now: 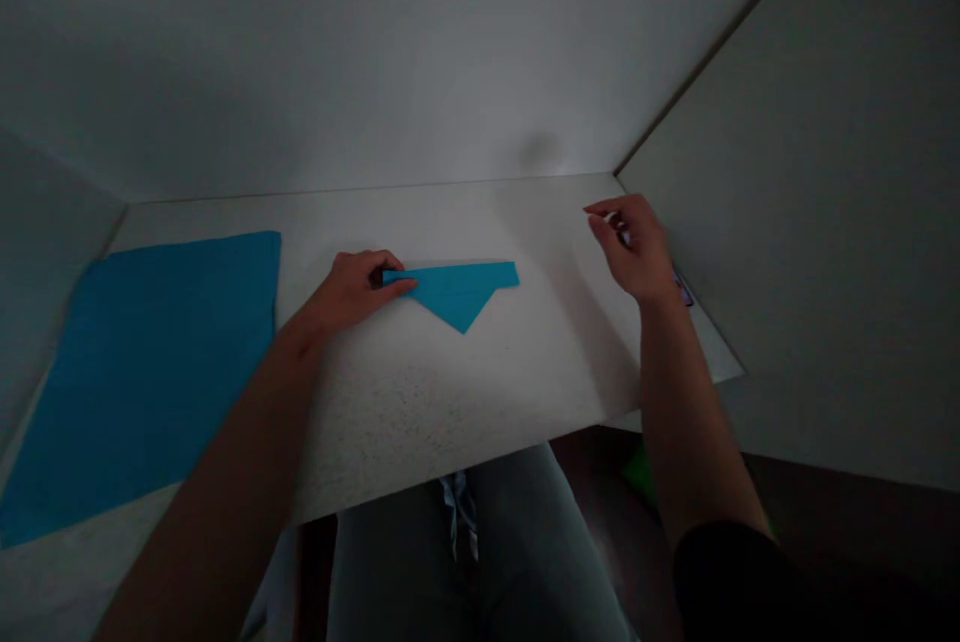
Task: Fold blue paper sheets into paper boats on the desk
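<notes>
Just one folded paper (pixel 465 292), left hand (pixel 360 286) holding it, one blue sheet (pixel 161 362)

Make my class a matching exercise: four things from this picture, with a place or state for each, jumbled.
1. Left hand
2. Right hand
3. Large blue sheet
4. Folded blue piece

A. lying at the left of the table
B. away from both blue things
C. pointed tip toward the near edge
D. pinching one end

Pairs: 1-D, 2-B, 3-A, 4-C
</notes>
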